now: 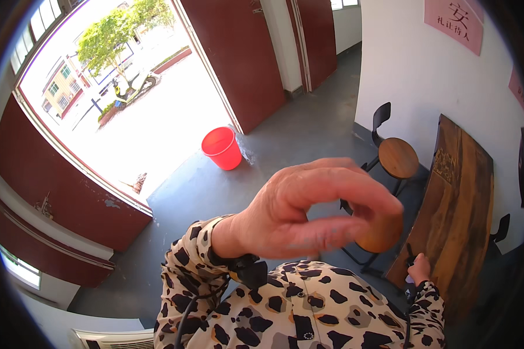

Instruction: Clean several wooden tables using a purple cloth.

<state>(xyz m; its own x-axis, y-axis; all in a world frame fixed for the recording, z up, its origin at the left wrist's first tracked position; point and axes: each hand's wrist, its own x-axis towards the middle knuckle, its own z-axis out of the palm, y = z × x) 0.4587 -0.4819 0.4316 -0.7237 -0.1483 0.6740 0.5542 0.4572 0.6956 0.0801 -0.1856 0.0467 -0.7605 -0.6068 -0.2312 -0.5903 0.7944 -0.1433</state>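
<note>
My left hand (273, 218) is raised close to the camera, its fingers curled and its thumb facing them from below. Nothing shows in the gap between them. A black strapped device (251, 272) with a cable sits at my left wrist. Lower right, my right hand (420, 268) is closed around a slim black object (409, 257) that I cannot identify. This hand is at the near edge of a dark wooden table (467, 192); whether it touches the wood I cannot tell. My left fingertips overlap the view of a round wooden stool seat (382, 233).
A wooden-seated chair (398, 158) with a black backrest stands beside the table. A red plastic bucket (222, 150) is on the grey floor (187, 192) by the open doorway. Dark red doors (240, 56) flank it. Outside stand a scooter (133, 89) and a tree.
</note>
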